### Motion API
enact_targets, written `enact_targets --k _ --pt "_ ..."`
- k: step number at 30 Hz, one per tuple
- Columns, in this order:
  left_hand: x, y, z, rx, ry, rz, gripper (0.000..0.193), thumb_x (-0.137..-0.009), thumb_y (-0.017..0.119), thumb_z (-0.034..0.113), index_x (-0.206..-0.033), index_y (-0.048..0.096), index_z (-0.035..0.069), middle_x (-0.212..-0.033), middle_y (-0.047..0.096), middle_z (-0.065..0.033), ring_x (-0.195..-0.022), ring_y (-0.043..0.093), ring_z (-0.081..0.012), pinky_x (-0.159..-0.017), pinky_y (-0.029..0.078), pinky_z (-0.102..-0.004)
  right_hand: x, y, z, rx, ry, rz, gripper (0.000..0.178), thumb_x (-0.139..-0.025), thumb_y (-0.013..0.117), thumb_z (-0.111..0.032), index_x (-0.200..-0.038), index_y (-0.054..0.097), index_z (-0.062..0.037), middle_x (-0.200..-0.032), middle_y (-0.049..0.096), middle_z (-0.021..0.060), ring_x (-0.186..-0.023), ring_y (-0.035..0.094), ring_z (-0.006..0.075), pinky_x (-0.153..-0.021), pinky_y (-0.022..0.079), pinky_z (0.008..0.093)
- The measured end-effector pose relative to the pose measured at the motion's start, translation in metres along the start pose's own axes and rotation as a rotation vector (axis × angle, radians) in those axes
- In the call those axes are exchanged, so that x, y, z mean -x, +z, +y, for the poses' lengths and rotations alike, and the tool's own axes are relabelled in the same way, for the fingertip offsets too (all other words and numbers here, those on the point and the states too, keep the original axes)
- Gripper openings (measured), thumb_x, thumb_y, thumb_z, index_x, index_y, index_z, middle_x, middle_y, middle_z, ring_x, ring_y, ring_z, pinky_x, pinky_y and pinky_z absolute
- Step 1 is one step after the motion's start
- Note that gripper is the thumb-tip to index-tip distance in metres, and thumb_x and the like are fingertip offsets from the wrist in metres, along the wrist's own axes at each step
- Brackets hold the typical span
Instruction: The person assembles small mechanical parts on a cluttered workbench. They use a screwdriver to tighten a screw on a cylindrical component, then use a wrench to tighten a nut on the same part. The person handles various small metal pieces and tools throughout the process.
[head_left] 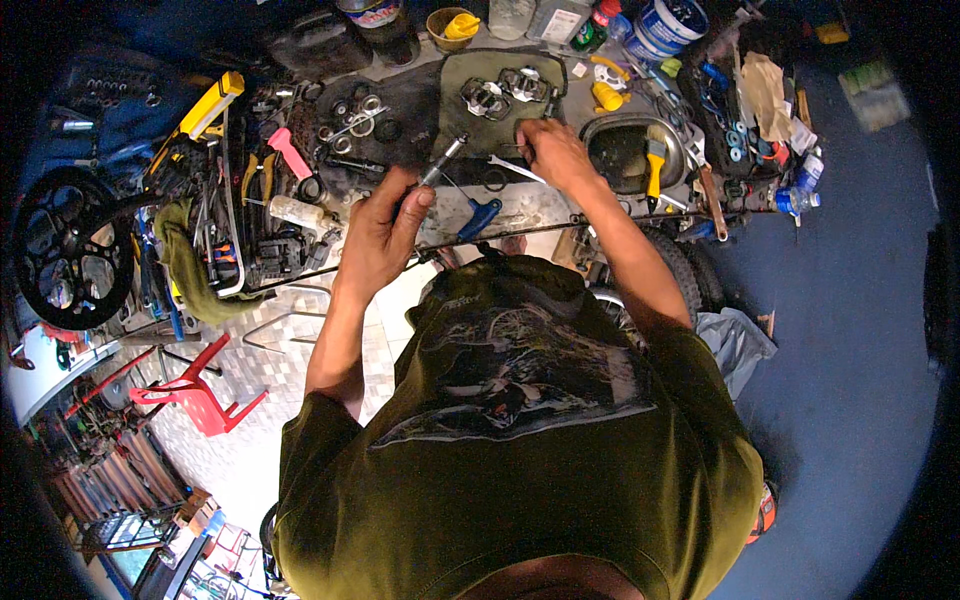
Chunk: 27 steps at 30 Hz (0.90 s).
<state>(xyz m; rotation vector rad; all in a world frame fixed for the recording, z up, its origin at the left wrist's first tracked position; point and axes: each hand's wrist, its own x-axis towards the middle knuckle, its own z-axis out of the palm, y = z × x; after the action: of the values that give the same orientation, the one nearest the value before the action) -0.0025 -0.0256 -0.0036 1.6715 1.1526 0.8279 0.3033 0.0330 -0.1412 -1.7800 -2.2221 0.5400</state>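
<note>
Head view: left grip (384,229) holds metal rod (446,160) near bench edge (550,225).

Standing here, I see two pedals (505,90) side by side on a mat (478,132) toward the bench's (545,207) back, with a bowl (435,25) and bucket (665,32) further behind. The pan's (615,155) to the right — brush (655,170) lying across it. Right hand's (553,152) just in front of the pedals, left hand (383,232) nearer the front edge holding a rod (445,160). T-handle tool (480,218) lies between them — chair's (200,398) on the floor (250,352), behind left.
</note>
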Motion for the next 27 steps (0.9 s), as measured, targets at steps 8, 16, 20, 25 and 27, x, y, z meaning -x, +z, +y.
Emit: enact_targets --k 8,16,20,25,27 --pt "0.002 -0.003 0.003 -0.075 0.019 -0.03 0.02 -0.104 0.061 0.024 -0.106 0.06 0.005 -0.074 0.055 -0.01 -0.065 0.046 -0.0153 -0.06 0.043 -0.0311 0.005 -0.103 -0.06 -0.674 -0.198 0.068 0.019 -0.101 0.063 -0.012 -0.119 0.063 -0.0052 -0.096 0.063 -0.0006 -0.091 0.058 0.0087 -0.08 0.048 0.0276" --pt "-0.001 0.002 0.01 -0.076 0.105 -0.023 0.029 -0.106 0.055 0.032 -0.091 0.055 0.006 -0.064 0.049 -0.0014 -0.06 0.047 -0.0114 -0.056 0.039 -0.0304 0.018 -0.146 -0.105 -0.957 -0.36 -0.093 0.021 -0.099 0.068 -0.014 -0.117 0.066 -0.0032 -0.099 0.064 -0.0002 -0.09 0.059 0.0075 -0.078 0.048 0.0246" --pt "0.0 0.003 0.016 -0.09 0.1 -0.011 0.03 -0.106 0.055 0.032 -0.09 0.055 0.006 -0.064 0.05 -0.0019 -0.059 0.048 -0.0123 -0.056 0.04 -0.0308 0.018 -0.148 -0.107 -0.972 -0.378 -0.116 0.021 -0.1 0.067 -0.012 -0.119 0.066 -0.0029 -0.098 0.064 -0.0006 -0.088 0.057 0.0062 -0.076 0.047 0.0229" --pt "0.001 0.001 0.012 -0.109 0.11 -0.03 0.028 -0.105 0.056 0.03 -0.09 0.056 0.006 -0.064 0.05 -0.0014 -0.059 0.048 -0.0122 -0.055 0.039 -0.0308 0.017 -0.148 -0.109 -0.899 -0.415 -0.125 0.021 -0.1 0.066 -0.014 -0.119 0.067 -0.0027 -0.104 0.067 0.0007 -0.092 0.059 0.0076 -0.079 0.048 0.0244" --pt "0.002 0.0 0.011 -0.117 0.108 -0.037 0.028 -0.105 0.056 0.03 -0.09 0.056 0.006 -0.063 0.05 -0.0013 -0.058 0.048 -0.0121 -0.055 0.039 -0.0307 0.016 -0.146 -0.109 -0.899 -0.431 -0.137 0.021 -0.101 0.066 -0.014 -0.119 0.067 -0.0025 -0.106 0.067 0.0013 -0.093 0.06 0.0081 -0.08 0.049 0.025"
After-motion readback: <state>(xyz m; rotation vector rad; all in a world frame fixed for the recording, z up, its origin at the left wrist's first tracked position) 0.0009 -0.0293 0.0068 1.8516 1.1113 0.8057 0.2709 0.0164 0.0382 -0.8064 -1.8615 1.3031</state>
